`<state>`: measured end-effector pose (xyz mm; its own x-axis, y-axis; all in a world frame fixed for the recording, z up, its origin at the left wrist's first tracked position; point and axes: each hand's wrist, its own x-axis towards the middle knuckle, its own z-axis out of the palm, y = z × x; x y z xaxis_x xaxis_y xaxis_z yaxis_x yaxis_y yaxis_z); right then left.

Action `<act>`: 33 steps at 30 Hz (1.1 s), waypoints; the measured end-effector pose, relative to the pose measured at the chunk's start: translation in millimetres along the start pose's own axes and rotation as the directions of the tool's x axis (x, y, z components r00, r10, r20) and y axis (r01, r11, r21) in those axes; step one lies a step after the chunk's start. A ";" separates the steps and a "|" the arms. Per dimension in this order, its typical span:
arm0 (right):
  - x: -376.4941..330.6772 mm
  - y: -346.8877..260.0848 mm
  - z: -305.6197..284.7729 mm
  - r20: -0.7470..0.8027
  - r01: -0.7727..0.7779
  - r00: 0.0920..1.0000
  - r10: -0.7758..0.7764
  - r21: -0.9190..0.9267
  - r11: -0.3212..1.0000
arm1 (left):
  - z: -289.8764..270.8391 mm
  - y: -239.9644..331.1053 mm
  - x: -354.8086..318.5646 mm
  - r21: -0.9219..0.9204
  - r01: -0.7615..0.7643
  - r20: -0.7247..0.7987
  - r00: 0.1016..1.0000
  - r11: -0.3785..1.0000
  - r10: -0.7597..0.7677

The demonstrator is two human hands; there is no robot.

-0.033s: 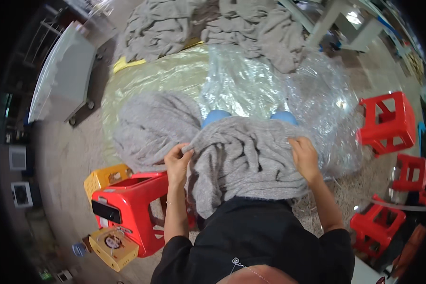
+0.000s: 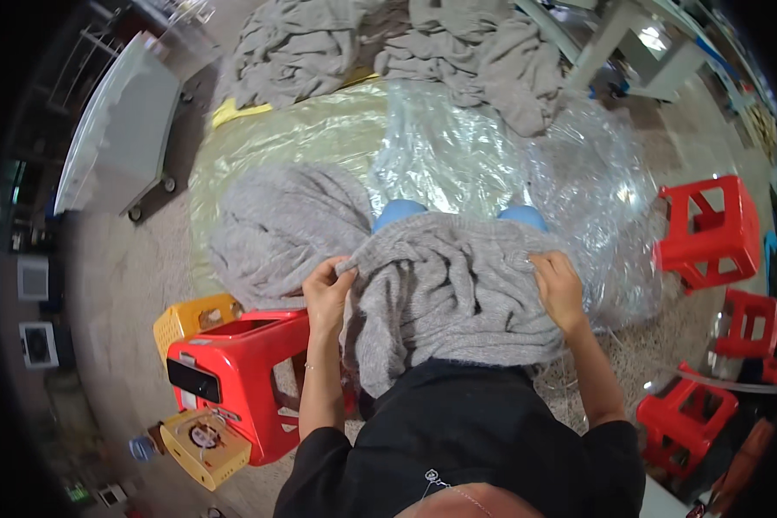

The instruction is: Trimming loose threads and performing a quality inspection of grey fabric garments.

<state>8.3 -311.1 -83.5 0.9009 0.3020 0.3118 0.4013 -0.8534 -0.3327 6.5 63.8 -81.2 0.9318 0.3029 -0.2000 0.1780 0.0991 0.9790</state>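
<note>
Pale, speckled floor (image 2: 129,285) spreads through the room, partly covered by crinkled clear plastic sheeting (image 2: 445,129) and a yellowish plastic sheet (image 2: 293,129). One bunched, soft grey knitted cloth (image 2: 457,293) lies across the person's lap, its folds not yet smoothed out. At its left edge the left hand (image 2: 325,292) has its grip pinching the fabric between thumb and fingers; at the opposite edge the right hand (image 2: 559,287) appears to pinch it too, though its thumb is hard to see. Work on this cloth looks partway along — both edges are held, the middle remains crumpled. Just beside it sits one rounded grey knitted heap (image 2: 285,224), and beyond the sheeting lie at least two more rumpled grey piles (image 2: 293,52); whether those are finished or waiting, I cannot tell. Further out, counted: one red plastic stool (image 2: 242,371) carrying one black phone (image 2: 193,381), two yellow plastic baskets (image 2: 190,453), one white wheeled bin (image 2: 121,129) — and at least three red stools (image 2: 691,401) at right.
</note>
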 end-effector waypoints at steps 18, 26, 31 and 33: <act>57.8 -135.8 -92.7 0.024 0.111 0.740 -0.672 0.981 0.158 | 80.4 81.0 -15.0 -0.029 -0.312 0.243 0.919 0.950 0.310; 69.2 -128.7 -5.0 -0.061 0.090 0.996 -0.069 0.796 0.599 | 73.0 48.5 -32.6 -0.165 -0.022 0.283 0.957 0.986 0.069; 61.0 -134.3 3.8 0.045 0.108 0.978 -0.203 0.726 0.680 | 80.3 39.6 -36.7 0.002 -0.170 0.092 0.981 0.985 0.169; 58.3 -139.6 15.1 -0.011 0.127 0.985 -0.173 0.726 0.676 | 86.5 27.0 -31.7 -0.087 -0.119 0.043 0.991 0.989 0.123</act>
<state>7.3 -167.9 -32.3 0.8160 0.4404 0.3745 0.5058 -0.2302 -0.8314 9.2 -25.2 -45.1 0.9593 0.2719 -0.0759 0.0374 0.1440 0.9889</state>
